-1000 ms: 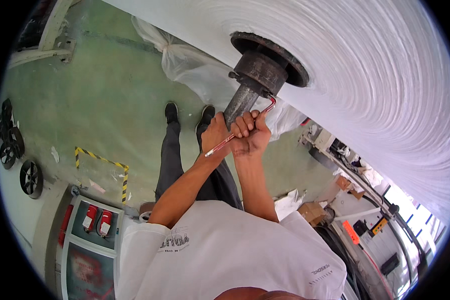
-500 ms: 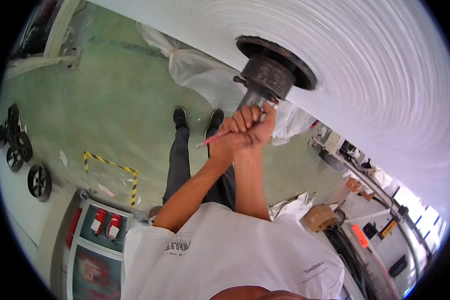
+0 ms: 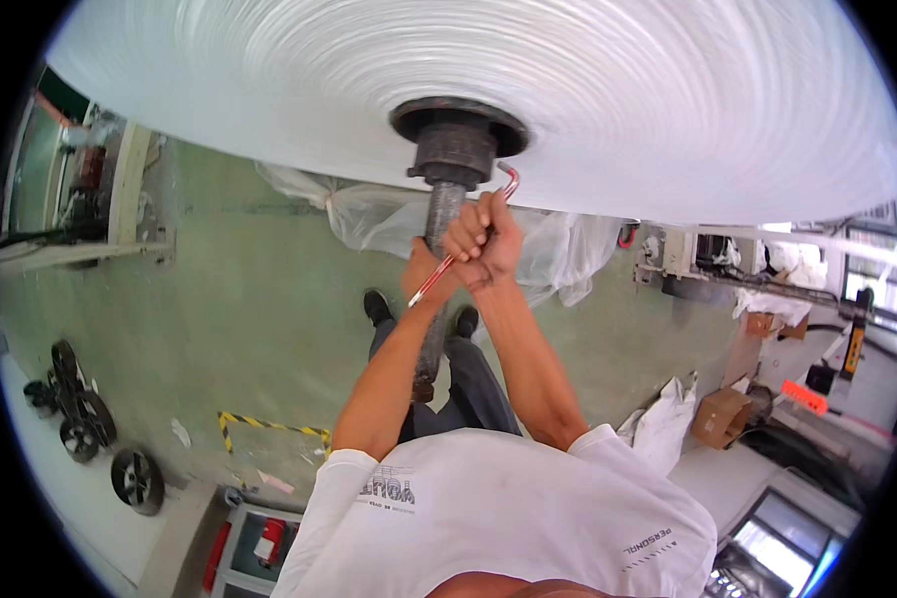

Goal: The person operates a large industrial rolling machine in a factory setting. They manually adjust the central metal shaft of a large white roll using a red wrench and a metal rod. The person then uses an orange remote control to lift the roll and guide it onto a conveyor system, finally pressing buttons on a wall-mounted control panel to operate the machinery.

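My right hand (image 3: pixel 486 239) is closed round a red hex key (image 3: pixel 432 280). The key's bent end sticks out above my fist, just beside the dark metal collar (image 3: pixel 452 154), seemingly apart from it. Its long end slants down across my left hand (image 3: pixel 429 276). That hand lies against the grey metal shaft (image 3: pixel 446 207), its fingers mostly hidden by the right hand. The collar sits on the shaft, against a round dark flange (image 3: pixel 509 134) on the end face of a huge white roll (image 3: pixel 269 100).
Crumpled clear plastic sheeting (image 3: pixel 369 221) hangs below the roll. Black wheels (image 3: pixel 137 480) stand at the left, near yellow-black floor tape (image 3: pixel 269 423). At the right are a cardboard box (image 3: pixel 720 417), a white sack (image 3: pixel 663 419) and machine frames.
My view has turned, bringing the collar leftward in the picture. The hex key's bent end, earlier at the collar, now shows beside it. My right hand still grips the key.
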A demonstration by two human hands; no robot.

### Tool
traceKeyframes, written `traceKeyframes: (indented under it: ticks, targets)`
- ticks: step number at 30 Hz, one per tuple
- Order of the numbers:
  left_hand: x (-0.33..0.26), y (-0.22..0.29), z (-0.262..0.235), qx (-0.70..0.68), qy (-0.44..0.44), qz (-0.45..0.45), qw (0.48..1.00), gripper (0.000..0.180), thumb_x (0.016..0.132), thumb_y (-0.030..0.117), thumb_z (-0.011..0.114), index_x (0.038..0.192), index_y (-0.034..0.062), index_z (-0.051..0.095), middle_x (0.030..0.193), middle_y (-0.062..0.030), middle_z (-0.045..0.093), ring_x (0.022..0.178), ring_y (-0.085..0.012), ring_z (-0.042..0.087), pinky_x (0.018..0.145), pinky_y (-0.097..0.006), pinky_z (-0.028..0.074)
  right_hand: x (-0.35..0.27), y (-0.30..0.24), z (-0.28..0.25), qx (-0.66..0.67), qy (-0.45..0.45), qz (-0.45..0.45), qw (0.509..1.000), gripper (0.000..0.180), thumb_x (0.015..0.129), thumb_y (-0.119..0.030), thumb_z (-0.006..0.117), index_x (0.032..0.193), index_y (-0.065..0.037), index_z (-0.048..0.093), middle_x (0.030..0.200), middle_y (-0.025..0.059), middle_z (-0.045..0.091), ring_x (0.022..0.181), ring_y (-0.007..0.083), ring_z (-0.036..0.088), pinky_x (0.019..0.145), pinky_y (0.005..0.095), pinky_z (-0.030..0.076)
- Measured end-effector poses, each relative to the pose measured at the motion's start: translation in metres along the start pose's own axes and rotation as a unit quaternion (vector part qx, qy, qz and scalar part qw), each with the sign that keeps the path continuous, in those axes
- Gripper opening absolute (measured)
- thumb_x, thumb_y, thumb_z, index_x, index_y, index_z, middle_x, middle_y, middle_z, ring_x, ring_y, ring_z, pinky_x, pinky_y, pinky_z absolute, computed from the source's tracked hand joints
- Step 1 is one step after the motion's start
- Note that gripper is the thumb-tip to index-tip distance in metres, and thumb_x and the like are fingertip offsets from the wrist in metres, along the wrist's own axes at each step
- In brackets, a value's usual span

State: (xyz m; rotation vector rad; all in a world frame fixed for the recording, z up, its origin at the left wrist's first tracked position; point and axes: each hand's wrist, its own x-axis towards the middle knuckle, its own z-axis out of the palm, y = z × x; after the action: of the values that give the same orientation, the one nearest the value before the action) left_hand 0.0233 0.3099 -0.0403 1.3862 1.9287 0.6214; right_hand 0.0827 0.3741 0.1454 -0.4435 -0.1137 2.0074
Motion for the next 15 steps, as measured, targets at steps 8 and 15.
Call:
traceKeyframes:
  ticks: [8, 15]
  targets:
    - [0.004, 0.03, -0.026, 0.014, 0.063, -0.062, 0.996, 0.074, 0.058, 0.029, 0.074, 0.116, -0.0076, 0.045, 0.104, -0.0259, 0.059, 0.096, -0.0393, 0.059, 0.084, -0.045, 0.047, -0.208, -0.101, -0.207, -0.733, 0.231, 0.002, 0.64, 0.037, 0.089, -0.037, 0.053, 0.079, -0.002, 0.057, 0.064, 0.0101, 0.056, 0.056, 0.024, 0.052, 0.054, 0.0366, 0.042]
    - [-0.019, 0.045, -0.033, 0.311, 0.075, -0.133, 0.938, 0.094, 0.066, 0.035, 0.075, 0.134, -0.0045, 0.024, 0.126, -0.0261, 0.046, 0.116, -0.039, 0.047, 0.097, -0.043, 0.039, -0.451, -0.21, -0.374, -0.662, 0.447, 0.109, 0.591, 0.035, 0.086, -0.035, 0.054, 0.091, -0.002, 0.063, 0.076, 0.0158, 0.065, 0.071, 0.0313, 0.062, 0.067, 0.0419, 0.048]
